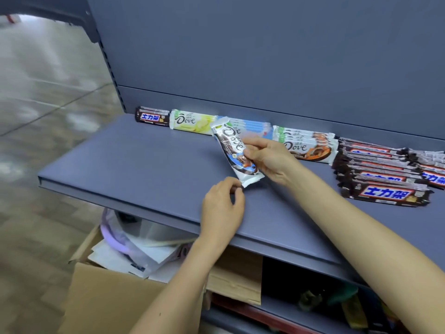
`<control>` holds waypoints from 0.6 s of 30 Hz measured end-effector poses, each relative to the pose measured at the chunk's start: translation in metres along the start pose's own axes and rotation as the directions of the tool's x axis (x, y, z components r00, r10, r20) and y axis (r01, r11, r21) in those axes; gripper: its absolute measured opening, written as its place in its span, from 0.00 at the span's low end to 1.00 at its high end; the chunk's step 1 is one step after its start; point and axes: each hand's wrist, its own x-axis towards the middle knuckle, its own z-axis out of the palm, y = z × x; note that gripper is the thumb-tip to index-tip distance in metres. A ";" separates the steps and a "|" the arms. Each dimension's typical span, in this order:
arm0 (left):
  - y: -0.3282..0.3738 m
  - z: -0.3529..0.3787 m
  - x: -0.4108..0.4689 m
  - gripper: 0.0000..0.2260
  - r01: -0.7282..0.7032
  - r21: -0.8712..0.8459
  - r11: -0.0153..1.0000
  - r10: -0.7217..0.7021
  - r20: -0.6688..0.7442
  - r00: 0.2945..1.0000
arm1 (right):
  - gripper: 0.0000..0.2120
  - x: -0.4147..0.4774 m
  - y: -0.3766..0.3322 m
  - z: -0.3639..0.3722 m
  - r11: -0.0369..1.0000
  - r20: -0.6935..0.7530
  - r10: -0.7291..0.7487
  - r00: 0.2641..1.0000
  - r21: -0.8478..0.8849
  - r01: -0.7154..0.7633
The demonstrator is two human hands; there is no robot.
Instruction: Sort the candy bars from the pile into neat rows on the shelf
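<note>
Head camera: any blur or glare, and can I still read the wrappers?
Head view: the floor is blurred, with pale glare patches; the candy bar in the right hand reads clearly; the blue bars behind it look hazy; the dark bars at right smear slightly.

I see a slate-blue shelf [134, 160]; a white-and-brown Dove bar [234, 150]; dark-brown bars [385, 189] with blue lettering.
</note>
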 end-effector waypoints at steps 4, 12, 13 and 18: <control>-0.002 -0.005 0.001 0.06 0.033 -0.067 0.997 -0.032 0.026 0.999 | 0.16 0.009 0.002 0.008 0.999 -0.024 -0.005 1.000 -0.031 0.004; -0.003 0.000 0.001 0.08 -0.029 0.047 0.998 0.027 0.047 0.999 | 0.17 -0.003 -0.003 -0.015 0.993 -0.111 -0.062 0.992 -0.109 0.049; -0.001 0.001 0.001 0.08 -0.027 0.067 0.997 0.024 0.055 0.998 | 0.17 -0.007 -0.005 -0.021 0.987 -0.131 -0.089 0.987 -0.148 0.069; 0.024 0.017 -0.003 0.05 -0.043 0.061 0.997 0.035 0.134 0.990 | 0.15 -0.037 -0.029 -0.074 0.898 -0.294 -0.299 0.908 -0.408 0.164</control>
